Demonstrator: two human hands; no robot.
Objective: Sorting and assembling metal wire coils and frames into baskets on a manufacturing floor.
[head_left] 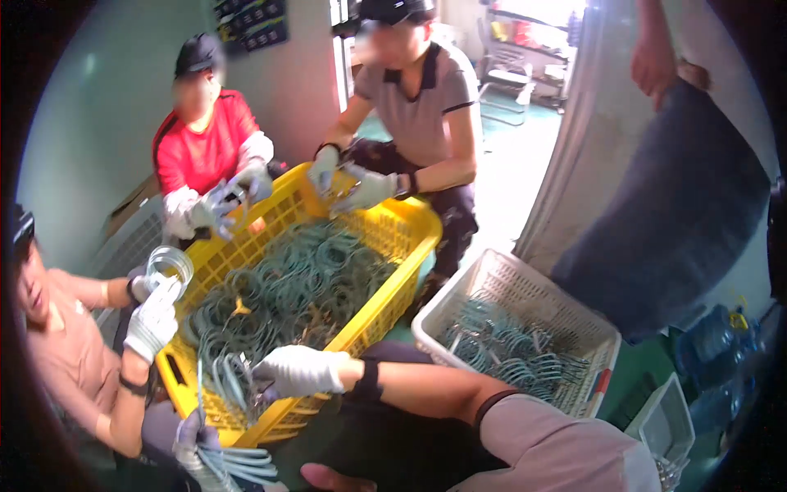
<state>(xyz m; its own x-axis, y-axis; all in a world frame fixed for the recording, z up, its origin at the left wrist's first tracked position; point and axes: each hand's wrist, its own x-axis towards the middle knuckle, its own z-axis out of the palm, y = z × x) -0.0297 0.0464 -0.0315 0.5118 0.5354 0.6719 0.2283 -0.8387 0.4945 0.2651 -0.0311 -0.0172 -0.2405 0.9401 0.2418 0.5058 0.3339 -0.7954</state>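
Observation:
My left hand (197, 449), in a grey-white glove, is low at the left, closed around a bundle of pale blue-grey tubing rings (246, 466). One strand rises from there toward the basket. My right hand (299, 373), in a white glove, reaches over the near edge of a yellow plastic basket (357, 336). Its fingers are closed at the near end of the heap, and what they grip is too small to make out. Many tangled blue-green tubing rings (287, 271) fill the basket, with a small yellow piece (240, 306) lying on top.
Three gloved co-workers sit around the basket; the left one holds a clear ring coil (170, 266). A white crate (566, 328) holding more rings stands at the right. Beyond it are dark blue cloth (672, 205) below another person's hand, water bottles (717, 336) and a small white bin (668, 418).

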